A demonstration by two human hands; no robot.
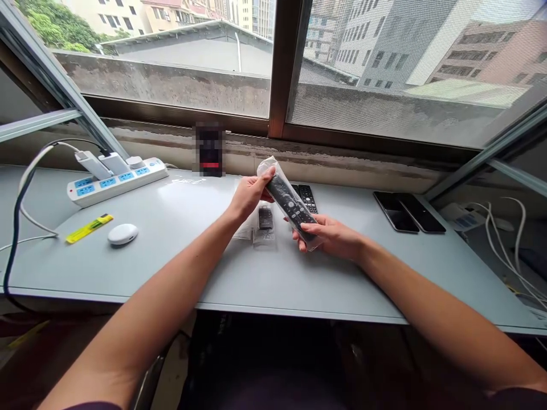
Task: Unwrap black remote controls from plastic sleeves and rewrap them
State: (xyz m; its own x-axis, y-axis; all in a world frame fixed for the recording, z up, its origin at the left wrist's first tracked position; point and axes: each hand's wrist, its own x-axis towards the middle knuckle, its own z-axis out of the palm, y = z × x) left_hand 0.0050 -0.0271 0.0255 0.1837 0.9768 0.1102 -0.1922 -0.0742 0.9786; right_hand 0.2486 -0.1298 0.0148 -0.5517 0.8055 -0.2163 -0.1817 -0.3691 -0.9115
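A black remote control (290, 204) in a clear plastic sleeve is held up at a slant above the desk, buttons facing me. My left hand (252, 193) pinches its upper end, thumb on top. At the lower end my right hand (327, 234) grips it, with the thumb across the front and fingers behind. Below and behind it on the desk lies a bagged remote (265, 217), partly hidden by the one in my hands. Another black remote (306, 198) without a visible sleeve lies behind, also partly covered.
The pale desk (171, 256) runs below a window. A power strip (119, 181) with plugs, a yellow cutter (89, 229) and a white round case (122, 234) are on the left. Two dark phones (395, 210) lie right. A blurred-out dark object (210, 149) stands at the back.
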